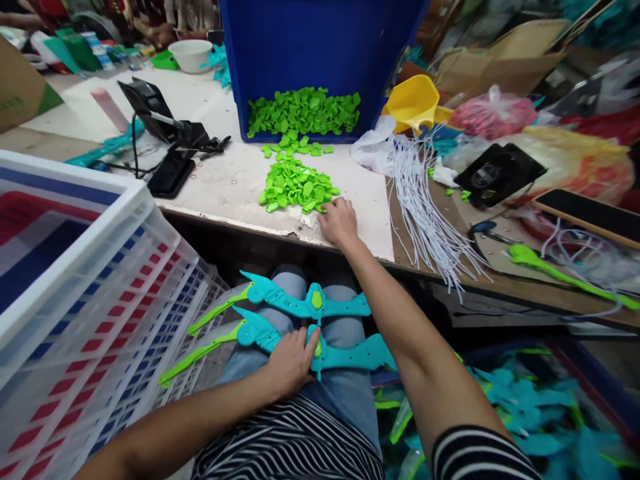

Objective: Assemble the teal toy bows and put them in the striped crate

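Observation:
Two turquoise plastic toy bows lie across my lap, the farther toy bow [287,301] above the nearer toy bow [345,358]. Both have lime-green tips on the left and a lime-green piece at the centre. My left hand [291,363] grips the middle of the nearer one, thumb by its green centre piece. Up on the table edge, my right hand [341,221] has its fingertips closed at a small green plastic piece [311,208], at the near right side of a loose pile of green pieces [295,183]. Its fingertips are partly hidden.
A tilted blue bin [320,47] holds more green pieces. White cords [425,207] hang over the table's right edge. A white plastic crate [115,193] stands left; a phone [173,177] lies beyond it. Turquoise parts [530,400] fill a container at lower right.

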Demonstrator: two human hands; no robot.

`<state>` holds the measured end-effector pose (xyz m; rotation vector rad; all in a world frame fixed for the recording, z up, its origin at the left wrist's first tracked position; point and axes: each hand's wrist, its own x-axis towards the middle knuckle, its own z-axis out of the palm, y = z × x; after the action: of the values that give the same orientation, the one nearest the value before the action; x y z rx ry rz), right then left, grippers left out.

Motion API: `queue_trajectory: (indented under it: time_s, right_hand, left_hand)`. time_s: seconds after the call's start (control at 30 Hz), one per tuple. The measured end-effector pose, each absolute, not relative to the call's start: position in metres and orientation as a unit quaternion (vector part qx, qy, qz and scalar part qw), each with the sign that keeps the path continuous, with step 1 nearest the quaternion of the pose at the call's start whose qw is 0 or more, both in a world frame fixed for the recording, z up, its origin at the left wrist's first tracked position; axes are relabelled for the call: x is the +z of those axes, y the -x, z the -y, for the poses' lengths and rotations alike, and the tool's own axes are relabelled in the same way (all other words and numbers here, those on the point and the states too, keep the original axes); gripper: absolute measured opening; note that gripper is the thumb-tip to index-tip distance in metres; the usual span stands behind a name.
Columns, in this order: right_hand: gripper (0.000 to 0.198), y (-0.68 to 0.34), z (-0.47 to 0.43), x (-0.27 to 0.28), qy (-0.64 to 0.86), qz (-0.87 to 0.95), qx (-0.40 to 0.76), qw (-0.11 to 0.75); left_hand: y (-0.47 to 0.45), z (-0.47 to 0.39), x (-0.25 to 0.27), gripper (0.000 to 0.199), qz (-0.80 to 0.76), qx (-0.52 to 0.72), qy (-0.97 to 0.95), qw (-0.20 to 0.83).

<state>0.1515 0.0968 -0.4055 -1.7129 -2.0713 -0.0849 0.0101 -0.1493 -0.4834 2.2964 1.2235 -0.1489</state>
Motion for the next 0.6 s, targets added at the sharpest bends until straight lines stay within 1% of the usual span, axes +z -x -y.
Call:
queue_trajectory:
  time_s: [0.07, 0.13, 0.27, 0.37, 0.43, 0.47, 0.6]
  right_hand:
    - [0.017, -0.153, -0.111, -0.402, 0.623, 0.754, -0.023, 0.206]
    - [0.017, -0.165, -0.113, -0.393, 0.613, 0.771, 0.001, 0.172]
    - [0.017, -0.204, -0.103, -0.367, 0.603, 0.787, 0.112, 0.071]
    - [0.019, -0.225, -0.099, -0.358, 0.616, 0.773, 0.152, 0.025]
    - [0.019, -0.231, -0.096, -0.362, 0.637, 0.758, 0.135, 0.035]
    - [0.019, -0.233, -0.093, -0.365, 0.648, 0.75, 0.12, 0.055]
    - [0.03, -0.235, -0.075, -0.385, 0.653, 0.734, 0.053, 0.18]
  left_hand:
    - [-0.007, 0.143, -0.473, 0.085, -0.454, -0.065, -0.841, 0.288]
    - [-0.001, 0.136, -0.461, 0.072, -0.44, -0.073, -0.836, 0.319]
    - [0.007, 0.114, -0.444, 0.039, -0.378, -0.089, -0.831, 0.399]
    - [0.006, 0.094, -0.449, 0.03, -0.33, -0.121, -0.793, 0.499]
    - [0.004, 0.083, -0.46, 0.027, -0.313, -0.123, -0.763, 0.553]
    - [0.003, 0.08, -0.466, 0.026, -0.311, -0.116, -0.749, 0.574]
    - [0.005, 0.078, -0.486, 0.029, -0.329, -0.099, -0.671, 0.657]
